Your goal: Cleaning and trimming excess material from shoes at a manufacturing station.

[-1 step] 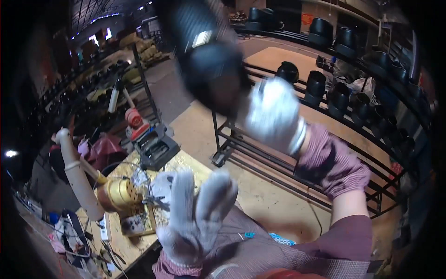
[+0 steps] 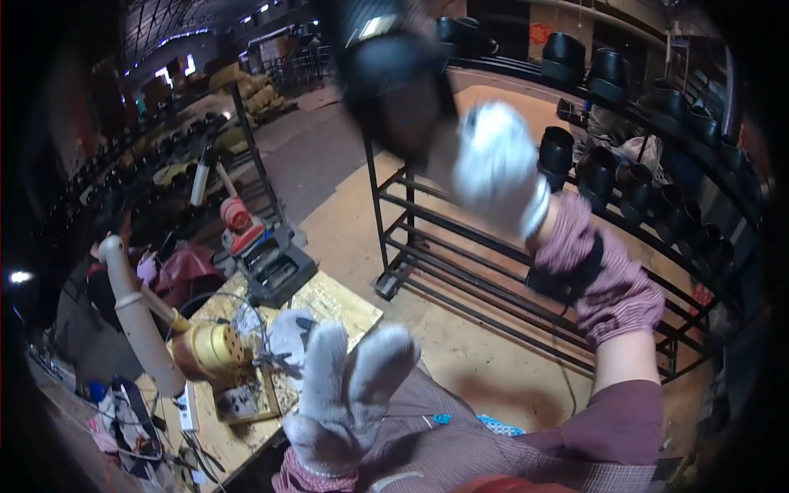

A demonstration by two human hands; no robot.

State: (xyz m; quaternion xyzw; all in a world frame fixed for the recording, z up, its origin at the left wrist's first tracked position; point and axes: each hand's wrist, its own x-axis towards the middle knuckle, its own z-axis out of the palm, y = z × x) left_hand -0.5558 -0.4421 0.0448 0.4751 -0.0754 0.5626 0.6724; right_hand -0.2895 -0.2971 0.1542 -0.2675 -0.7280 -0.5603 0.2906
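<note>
My right hand, in a white work glove with a dusky pink sleeve cuff, is raised high and grips a large black rounded object. That object is blurred close to the camera, so I cannot tell its exact kind. My left hand, also in a pale glove, hovers low at the centre with its fingers stretched out and holding nothing. It is above the near edge of a cluttered workbench.
On the bench sit a brass-coloured perforated cylinder with a long pale pipe attached, cables, and a dark machine. A black metal rack stands on the wooden floor, with black pipe fittings behind it.
</note>
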